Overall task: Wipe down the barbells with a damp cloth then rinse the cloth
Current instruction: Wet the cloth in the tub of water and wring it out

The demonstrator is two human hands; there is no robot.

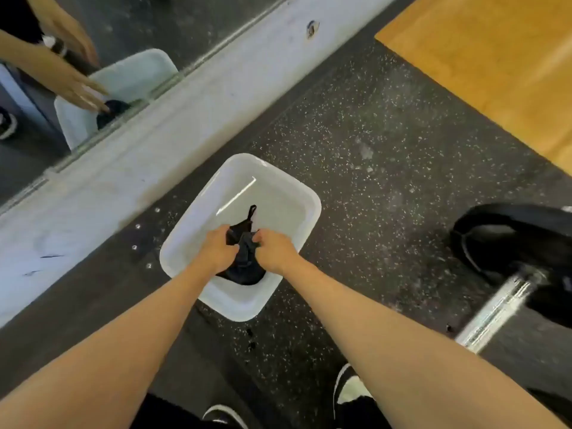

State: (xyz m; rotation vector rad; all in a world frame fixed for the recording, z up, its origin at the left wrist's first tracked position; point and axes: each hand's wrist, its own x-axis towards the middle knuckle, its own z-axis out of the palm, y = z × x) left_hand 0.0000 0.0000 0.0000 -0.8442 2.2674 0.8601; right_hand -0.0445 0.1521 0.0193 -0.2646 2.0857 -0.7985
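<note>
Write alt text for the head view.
The left hand and right hand grip a dark cloth in a white basin on a speckled floor. A barbell lies to the right; a mirror at upper left reflects the basin.

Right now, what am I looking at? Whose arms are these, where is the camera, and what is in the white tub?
No machine here: a person wears one camera on the head, looking down, so the two arms are their own. The left hand and right hand both grip a dark cloth, bunched between them inside a white plastic tub that seems to hold water. The tub stands on a speckled rubber floor. At right lies a barbell with a black plate. The wall mirror at upper left repeats tub and hands. The person's shoes show at the bottom.
</note>
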